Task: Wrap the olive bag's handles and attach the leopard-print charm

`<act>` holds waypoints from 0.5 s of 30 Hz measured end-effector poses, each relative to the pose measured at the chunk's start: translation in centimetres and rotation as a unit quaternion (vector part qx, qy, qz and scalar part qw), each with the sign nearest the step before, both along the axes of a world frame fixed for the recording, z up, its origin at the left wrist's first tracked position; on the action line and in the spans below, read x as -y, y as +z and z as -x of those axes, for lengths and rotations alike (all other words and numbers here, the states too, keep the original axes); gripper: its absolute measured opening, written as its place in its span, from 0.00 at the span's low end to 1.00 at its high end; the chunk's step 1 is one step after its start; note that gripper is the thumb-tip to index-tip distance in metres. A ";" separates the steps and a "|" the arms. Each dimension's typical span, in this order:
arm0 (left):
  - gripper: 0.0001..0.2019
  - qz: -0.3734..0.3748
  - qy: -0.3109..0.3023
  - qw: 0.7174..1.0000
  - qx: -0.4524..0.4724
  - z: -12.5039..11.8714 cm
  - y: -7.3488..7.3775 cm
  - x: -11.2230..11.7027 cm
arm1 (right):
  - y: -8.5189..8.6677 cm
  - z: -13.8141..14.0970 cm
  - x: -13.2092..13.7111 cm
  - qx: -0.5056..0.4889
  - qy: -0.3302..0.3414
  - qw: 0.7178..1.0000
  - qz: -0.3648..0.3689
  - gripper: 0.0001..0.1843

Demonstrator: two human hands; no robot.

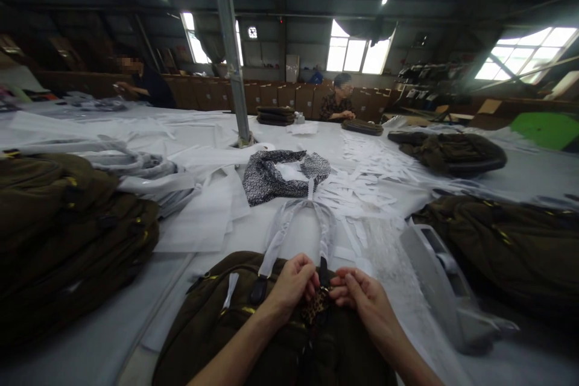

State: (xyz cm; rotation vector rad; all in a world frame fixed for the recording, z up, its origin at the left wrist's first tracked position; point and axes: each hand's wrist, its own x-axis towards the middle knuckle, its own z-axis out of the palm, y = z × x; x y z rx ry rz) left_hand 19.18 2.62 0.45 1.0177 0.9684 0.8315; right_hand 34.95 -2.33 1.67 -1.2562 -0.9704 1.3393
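Note:
In front of me a dark olive bag (217,338) lies on the table, its handle (281,230) wrapped in white and clear covering and standing up toward the far side. My left hand (292,286) is closed, fingers curled beside the black tab (324,271) at the handle's right end. Across that tab, my right hand (359,292) has its thumb and fingers drawn together. A leopard-print piece (315,309) hangs between the hands. Whatever the fingertips grip is too small to make out. A white-wrapped zipper pull (230,292) sticks up on the bag's left.
Stacked olive bags (67,241) stand at left, more bags (506,247) at right. A grey tape dispenser (446,283) sits beside my right arm. Black-and-white fabric (266,178), white sheets (203,211) and paper strips lie ahead. A metal post (233,54) rises beyond; two people work farther off.

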 end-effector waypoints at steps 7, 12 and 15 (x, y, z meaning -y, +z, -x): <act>0.11 0.022 -0.002 0.999 0.044 0.5 -0.8 -0.1 | -0.8 0.5 -0.6 0.076 -0.125 0.989 -0.033 0.25; 0.12 0.070 0.007 0.997 0.044 0.6 -1.0 -0.2 | -1.2 1.0 -1.1 0.068 -0.157 0.984 -0.048 0.20; 0.13 0.061 -0.017 0.996 0.057 0.7 -1.3 -0.4 | -1.2 1.1 -1.1 0.050 -0.152 0.986 -0.043 0.21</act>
